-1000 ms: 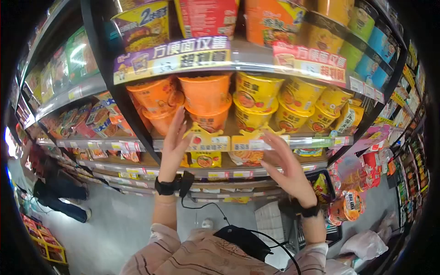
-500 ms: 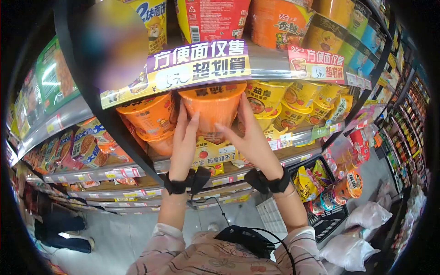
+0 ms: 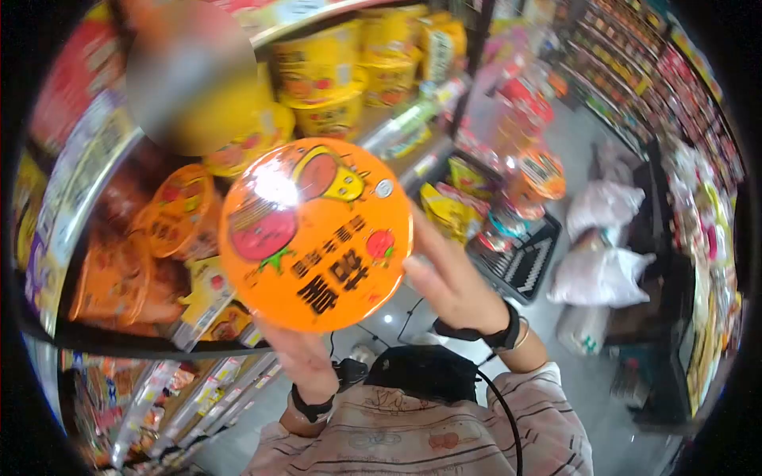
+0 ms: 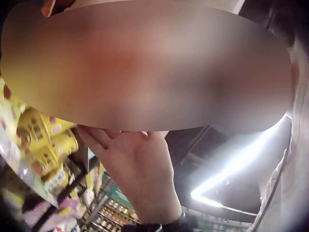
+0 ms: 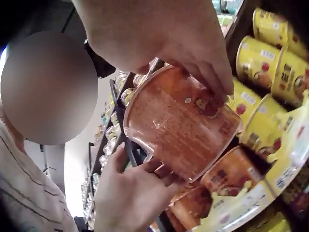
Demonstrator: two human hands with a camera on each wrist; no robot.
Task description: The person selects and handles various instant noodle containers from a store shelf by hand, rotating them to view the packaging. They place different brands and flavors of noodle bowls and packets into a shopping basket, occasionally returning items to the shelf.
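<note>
A large orange instant-noodle tub (image 3: pixel 317 238) is held up in front of the chest, its printed lid facing the head camera. My left hand (image 3: pixel 302 361) grips its near-left side, with the fingers mostly hidden under the tub. On the other side my right hand (image 3: pixel 444 274) holds the tub, thumb by the lid's rim. The right wrist view shows the tub's side wall (image 5: pixel 181 123) between both hands, right-hand fingertips (image 5: pixel 219 89) bent over it. A blurred patch covers much of the left wrist view and hides the tub there.
Orange tubs (image 3: pixel 178 210) and stacked yellow tubs (image 3: pixel 321 75) fill the shelf to the left. A black basket (image 3: pixel 520 262) with noodle packs and tubs stands on the floor at right, near white plastic bags (image 3: pixel 599 278).
Both hands reached to the shelf and took hold of the orange noodle tub. They have drawn it out toward the body, and the head view has swung to the right.
</note>
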